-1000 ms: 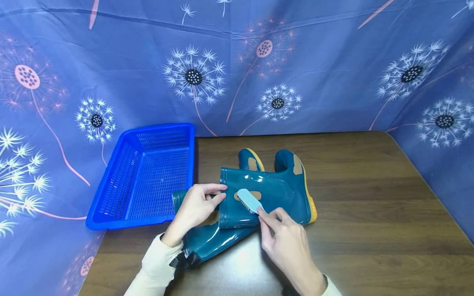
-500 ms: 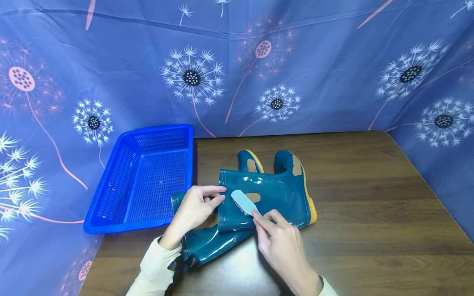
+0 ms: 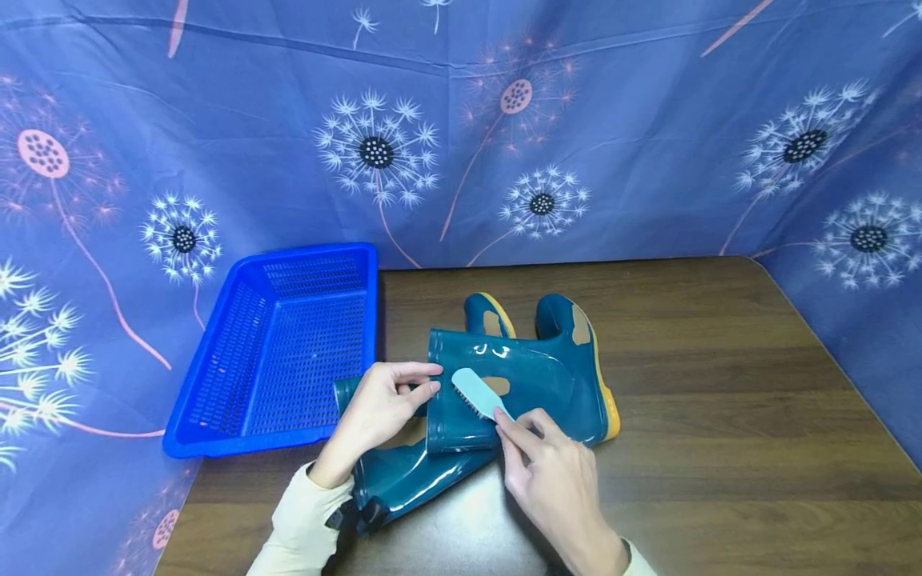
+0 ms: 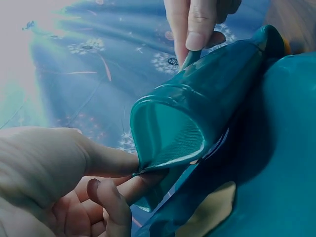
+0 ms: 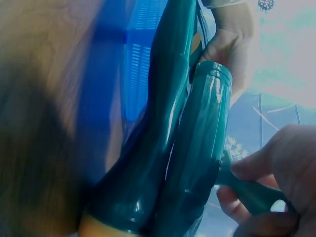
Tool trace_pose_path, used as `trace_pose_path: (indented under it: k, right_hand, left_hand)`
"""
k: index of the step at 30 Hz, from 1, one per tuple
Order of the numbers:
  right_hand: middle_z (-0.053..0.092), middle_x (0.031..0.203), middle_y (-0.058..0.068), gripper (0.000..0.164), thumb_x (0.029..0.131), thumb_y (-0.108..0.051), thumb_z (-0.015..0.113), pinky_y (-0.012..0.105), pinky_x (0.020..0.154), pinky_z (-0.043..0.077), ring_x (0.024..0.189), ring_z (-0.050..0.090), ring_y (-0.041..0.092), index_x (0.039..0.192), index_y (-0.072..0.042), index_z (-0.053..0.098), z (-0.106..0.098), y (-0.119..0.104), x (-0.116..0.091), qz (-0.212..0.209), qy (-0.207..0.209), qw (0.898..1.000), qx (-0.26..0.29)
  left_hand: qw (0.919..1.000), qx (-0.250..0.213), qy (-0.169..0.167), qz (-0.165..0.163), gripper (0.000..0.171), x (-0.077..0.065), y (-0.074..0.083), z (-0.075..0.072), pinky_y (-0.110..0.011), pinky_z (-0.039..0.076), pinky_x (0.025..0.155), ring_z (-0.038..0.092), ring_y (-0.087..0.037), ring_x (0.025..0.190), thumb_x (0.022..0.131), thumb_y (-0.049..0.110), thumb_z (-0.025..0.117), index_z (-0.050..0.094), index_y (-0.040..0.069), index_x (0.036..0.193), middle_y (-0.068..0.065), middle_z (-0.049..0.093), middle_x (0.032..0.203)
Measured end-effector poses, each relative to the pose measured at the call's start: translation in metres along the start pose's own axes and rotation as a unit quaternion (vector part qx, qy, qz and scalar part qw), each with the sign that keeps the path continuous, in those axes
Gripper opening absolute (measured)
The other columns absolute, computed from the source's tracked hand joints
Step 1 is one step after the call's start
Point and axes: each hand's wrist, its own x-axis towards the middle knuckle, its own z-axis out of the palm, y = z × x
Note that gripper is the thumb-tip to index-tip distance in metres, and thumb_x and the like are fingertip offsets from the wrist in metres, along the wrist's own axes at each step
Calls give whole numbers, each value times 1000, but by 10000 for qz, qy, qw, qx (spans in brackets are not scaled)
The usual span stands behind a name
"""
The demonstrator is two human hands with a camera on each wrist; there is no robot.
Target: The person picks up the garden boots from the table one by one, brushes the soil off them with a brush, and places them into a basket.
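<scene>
A teal rubber boot (image 3: 533, 368) with a yellow sole and tan patches lies on its side, its shaft opening to the left. My left hand (image 3: 382, 404) pinches the rim of that opening between thumb and finger, as the left wrist view shows. In my right hand (image 3: 558, 472) is the handle of a light blue brush (image 3: 475, 390), bristles down against the boot's shaft. Another teal boot (image 3: 403, 476) lies partly under the first; the overlap hides how its parts join. In the right wrist view the brush handle (image 5: 247, 192) shows between thumb and fingers.
A blue plastic basket (image 3: 317, 352) stands on the left of the brown wooden table (image 3: 720, 400), close beside the boots. Behind the table hangs a blue cloth (image 3: 612, 104) with dandelion prints, which also covers both sides.
The brush and my right hand have shifted slightly to the left along the shaft, uncovering more of the tan patch. My left hand keeps its hold on the rim.
</scene>
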Motion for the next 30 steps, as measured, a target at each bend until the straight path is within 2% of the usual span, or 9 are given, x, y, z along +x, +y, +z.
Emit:
trace_pose_path:
  k: [3,6,10,13,16,20,22,26,30]
  right_hand:
    - [70,82,-5,26,85,-17,88,12,45,20,47,38,-3,110,-24,87,-1,2,0,14,391,9988,-292]
    - [71,83,-5,26,84,-15,87,10,45,18,48,39,-3,109,-21,87,-1,3,1,-20,601,9981,-143]
    - [72,86,-4,32,84,-13,90,8,47,21,52,42,-6,115,-21,85,1,-1,2,-61,367,9992,145]
    - [72,86,-4,34,83,-13,91,8,47,23,53,46,-4,116,-21,85,1,-1,2,-79,188,9997,130]
    - [72,85,-4,31,83,-13,91,9,46,23,52,49,-2,113,-20,86,-1,3,1,-35,287,9996,60]
    - [72,83,-3,31,82,-12,91,9,45,22,50,43,-4,112,-18,86,-6,7,0,130,433,9989,79]
    - [72,84,-3,31,83,-13,91,10,46,22,51,43,-4,113,-18,86,-6,5,1,159,417,9989,114]
    - [72,85,-3,31,84,-12,90,8,49,31,57,56,1,115,-17,85,-3,-1,3,-60,353,9988,331]
    - [70,84,-3,33,84,-10,90,7,52,36,59,59,3,116,-16,85,-1,-4,0,-227,228,9985,446]
  left_hand:
    - [10000,-49,17,23,25,0,1,0,-23,25,46,38,-10,48,101,16,74,80,13,125,-3,78,96]
    - [9999,-98,49,27,25,0,1,0,-22,25,46,38,-10,48,101,16,74,80,13,124,-3,79,95]
    - [10000,-58,55,-18,25,0,2,-2,-23,25,45,39,-10,48,101,16,73,80,13,125,-3,78,96]
    - [10000,-36,51,-73,25,-1,2,-1,-23,26,45,40,-12,48,101,16,74,80,14,125,-3,78,96]
    - [9999,-74,24,-111,25,0,1,1,-24,26,44,41,-13,48,101,16,74,80,15,125,-3,79,98]
    - [9999,-89,-5,-134,26,0,0,2,-24,27,45,42,-13,49,101,17,74,80,15,126,-2,79,98]
    - [9999,-77,6,-125,26,0,-1,1,-24,26,45,42,-13,49,101,17,73,80,15,126,-3,78,94]
    - [9999,-69,44,-137,26,0,-1,-1,-24,25,44,41,-14,48,101,17,74,80,15,126,-2,76,90]
    - [9999,-55,-46,-130,25,0,0,-1,-24,26,44,42,-14,48,101,18,74,80,15,126,2,67,73]
